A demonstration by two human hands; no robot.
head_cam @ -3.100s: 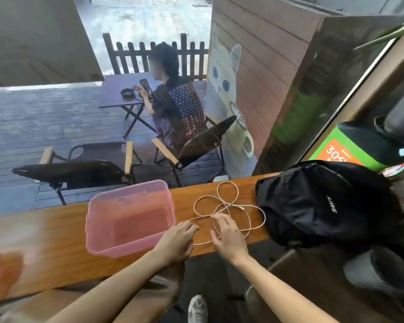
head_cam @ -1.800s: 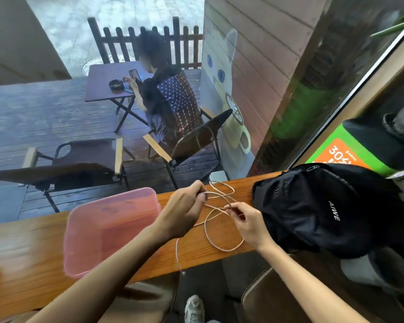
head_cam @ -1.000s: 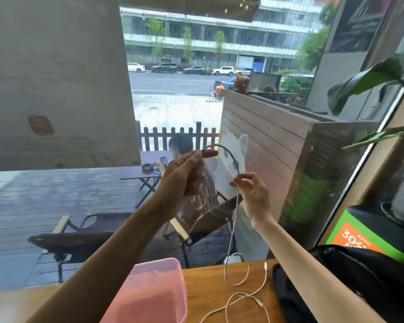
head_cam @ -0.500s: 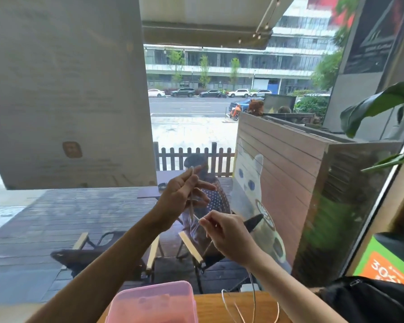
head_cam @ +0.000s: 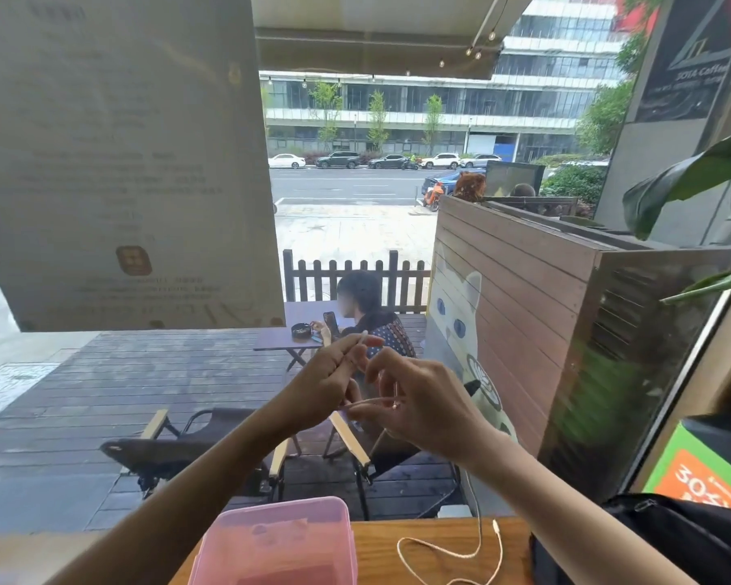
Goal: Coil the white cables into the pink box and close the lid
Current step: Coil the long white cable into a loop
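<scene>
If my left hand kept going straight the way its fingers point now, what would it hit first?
The left hand points right, toward the right hand, which sits just beside it. It would likely meet those fingers first, or the cable between them; depth is unclear.

The pink box (head_cam: 275,542) and white cable (head_cam: 452,553) run off the bottom edge.

A wooden worktop (head_cam: 439,542) runs along a large window. Outside lies a dark grey plank deck (head_cam: 144,373) with folding armchairs (head_cam: 178,453), a small dark table (head_cam: 288,339) and a brown picket fence (head_cam: 355,268). A slatted wooden planter wall (head_cam: 524,297) bearing a painted white cat (head_cam: 456,318) stands right. Far off, parked cars (head_cam: 338,159) line a daylit street.
</scene>
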